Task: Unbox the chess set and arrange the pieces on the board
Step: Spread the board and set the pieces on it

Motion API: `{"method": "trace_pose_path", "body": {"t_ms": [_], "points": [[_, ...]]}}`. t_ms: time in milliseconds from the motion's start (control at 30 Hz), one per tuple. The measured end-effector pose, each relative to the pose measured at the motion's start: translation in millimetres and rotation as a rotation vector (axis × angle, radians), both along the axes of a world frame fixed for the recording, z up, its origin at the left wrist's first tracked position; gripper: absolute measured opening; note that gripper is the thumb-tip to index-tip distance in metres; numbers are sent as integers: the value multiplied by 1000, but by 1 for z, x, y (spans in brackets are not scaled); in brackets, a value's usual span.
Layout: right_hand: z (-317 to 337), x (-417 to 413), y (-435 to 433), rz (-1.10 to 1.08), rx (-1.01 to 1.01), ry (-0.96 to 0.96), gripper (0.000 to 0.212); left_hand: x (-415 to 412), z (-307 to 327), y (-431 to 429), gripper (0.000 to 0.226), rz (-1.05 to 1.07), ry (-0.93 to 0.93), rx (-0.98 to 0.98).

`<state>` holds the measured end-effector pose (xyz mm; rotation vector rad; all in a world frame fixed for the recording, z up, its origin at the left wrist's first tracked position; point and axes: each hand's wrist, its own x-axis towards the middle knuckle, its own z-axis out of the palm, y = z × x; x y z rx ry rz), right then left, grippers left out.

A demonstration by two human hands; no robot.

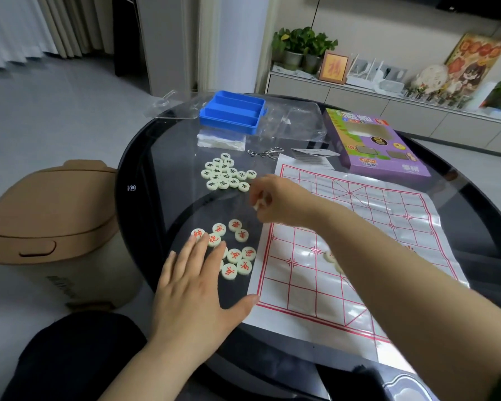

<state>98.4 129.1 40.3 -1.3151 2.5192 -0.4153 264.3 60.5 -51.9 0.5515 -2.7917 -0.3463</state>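
Chess set place: spread on a round dark glass worktop (156,163), with a tan lidded bin (49,198) beside it on the pale floor.
Pieces: pale discs; black-lettered pieces (226,172) are clustered further back, red-lettered pieces (238,256) are grouped just left of the board (359,224), a white sheet gridded in red.
Left hand (197,290): laid flat on the red-lettered pieces, fingers straight.
Right hand (275,201): a pale piece (258,204) is pinched.
Containers: blue tray (232,111) with three long compartments; purple box (373,146) lying flat behind the board.

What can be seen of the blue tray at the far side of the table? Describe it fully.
The blue tray looks like moulded plastic, rectangular, split into long parallel compartments that appear empty. It lies flat, open side up, on the dark glass table, with crumpled clear packaging beside it.
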Motion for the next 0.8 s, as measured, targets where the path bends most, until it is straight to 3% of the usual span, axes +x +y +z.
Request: {"method": "trace_pose_path", "body": {"t_ms": [233, 367, 533, 700, 800], "points": [[-6, -3, 64, -68, 205, -47, 19, 1, 7, 5, 50, -220, 229, 59], [-9, -4, 71, -93, 224, -40, 24, 3, 5, 8, 45, -241, 229, 41], [0, 10, 46, -39, 81, 15, 36, 5, 2, -5, 57, -117, 231, 77], [-11, 32, 1, 114, 81, 7, 51, 6, 2, -5, 90, -10, 186, 149], [-18, 32, -12, 90, 132, 10, 51, 7, 3, -6, 80, -31, 175, 160]]}}
